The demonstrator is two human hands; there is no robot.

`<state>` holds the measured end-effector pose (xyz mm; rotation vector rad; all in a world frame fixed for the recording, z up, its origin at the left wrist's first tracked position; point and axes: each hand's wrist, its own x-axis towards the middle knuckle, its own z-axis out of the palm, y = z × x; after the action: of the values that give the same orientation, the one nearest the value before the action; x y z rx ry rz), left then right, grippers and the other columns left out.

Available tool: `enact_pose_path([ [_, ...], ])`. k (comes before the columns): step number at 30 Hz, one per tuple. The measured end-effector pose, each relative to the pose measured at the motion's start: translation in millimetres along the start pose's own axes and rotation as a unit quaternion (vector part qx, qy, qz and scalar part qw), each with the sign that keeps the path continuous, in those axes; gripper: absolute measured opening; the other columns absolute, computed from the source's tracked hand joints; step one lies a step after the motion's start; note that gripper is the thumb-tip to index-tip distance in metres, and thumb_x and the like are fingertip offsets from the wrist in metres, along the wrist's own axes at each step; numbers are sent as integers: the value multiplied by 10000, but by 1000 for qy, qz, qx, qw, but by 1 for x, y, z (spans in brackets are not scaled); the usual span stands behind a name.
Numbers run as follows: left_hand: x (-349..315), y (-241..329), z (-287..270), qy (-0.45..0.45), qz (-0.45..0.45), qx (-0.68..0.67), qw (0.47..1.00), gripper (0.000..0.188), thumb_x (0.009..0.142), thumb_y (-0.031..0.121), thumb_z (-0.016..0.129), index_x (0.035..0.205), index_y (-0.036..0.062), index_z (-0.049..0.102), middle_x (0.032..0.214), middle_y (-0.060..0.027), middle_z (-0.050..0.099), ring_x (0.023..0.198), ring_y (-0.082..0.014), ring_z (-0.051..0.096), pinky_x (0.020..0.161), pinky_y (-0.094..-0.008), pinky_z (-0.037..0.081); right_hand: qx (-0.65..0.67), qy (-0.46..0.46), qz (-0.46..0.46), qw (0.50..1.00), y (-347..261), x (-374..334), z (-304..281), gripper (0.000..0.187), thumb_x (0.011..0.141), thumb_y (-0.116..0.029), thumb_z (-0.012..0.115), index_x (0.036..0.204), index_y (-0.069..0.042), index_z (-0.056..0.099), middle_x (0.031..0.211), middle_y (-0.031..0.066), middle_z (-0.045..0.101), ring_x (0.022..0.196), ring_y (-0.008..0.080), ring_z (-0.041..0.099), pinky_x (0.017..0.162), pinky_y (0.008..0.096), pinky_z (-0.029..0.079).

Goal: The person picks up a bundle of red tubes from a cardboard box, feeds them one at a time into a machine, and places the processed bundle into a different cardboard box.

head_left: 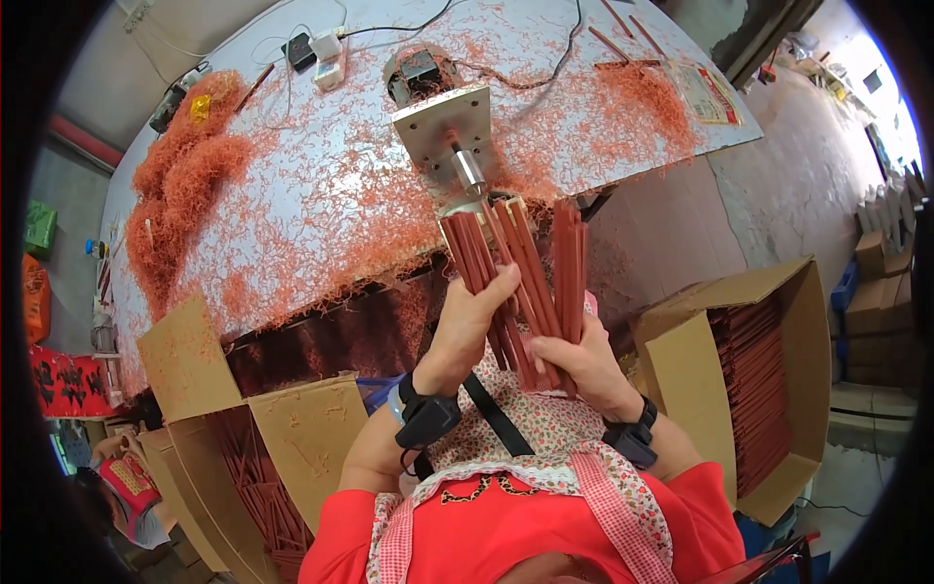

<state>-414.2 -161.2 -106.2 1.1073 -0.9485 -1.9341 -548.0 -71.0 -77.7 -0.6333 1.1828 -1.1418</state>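
Observation:
My left hand (pixel 469 326) is closed round a bundle of thin reddish-brown sticks (pixel 467 245), thumb lying across them. My right hand (pixel 589 365) grips the lower part of a second bundle of the same sticks (pixel 569 255). Between the two, more sticks (pixel 530 268) fan out; which hand holds these I cannot tell. The far ends of the sticks reach the table's near edge, just below the metal chuck (pixel 469 170) of a motor (pixel 420 76) with a square plate (pixel 443 125). My palms and several fingers are hidden.
Curly red shavings (pixel 195 185) heap at the left of the white table (pixel 331 185) and scatter over it. An open carton (pixel 681 370) of sticks stands at right, another carton (pixel 306 419) at left. Cables and a power adapter (pixel 300 52) lie behind. Another person (pixel 131 477) is at lower left.

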Motion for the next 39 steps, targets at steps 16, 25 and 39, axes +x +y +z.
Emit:
enact_pose_path([
  [16,7,-4,0,-27,-15,-22,999,278,886,295,612,985,35,613,856,-24,630,645,-82,564,576,-249,443,-50,-46,43,997,5,-2,-6,428,772,-41,639,1163,-4,469,738,51,588,594,109,582,505,234,466],
  [25,9,13,-8,-31,-79,-39,996,240,911,276,575,963,46,617,829,-7,631,671,-91,566,621,-257,453,47,-67,46,996,-2,19,-10,508,749,-28,665,1215,-15,464,850,40,594,628,102,573,537,224,468],
  [39,19,10,-7,-63,-52,-1,997,314,908,359,565,957,51,609,824,-26,644,731,-117,622,597,-217,452,61,-66,79,993,-7,17,-12,584,738,-6,669,1262,-16,412,994,86,596,698,136,600,661,264,505],
])
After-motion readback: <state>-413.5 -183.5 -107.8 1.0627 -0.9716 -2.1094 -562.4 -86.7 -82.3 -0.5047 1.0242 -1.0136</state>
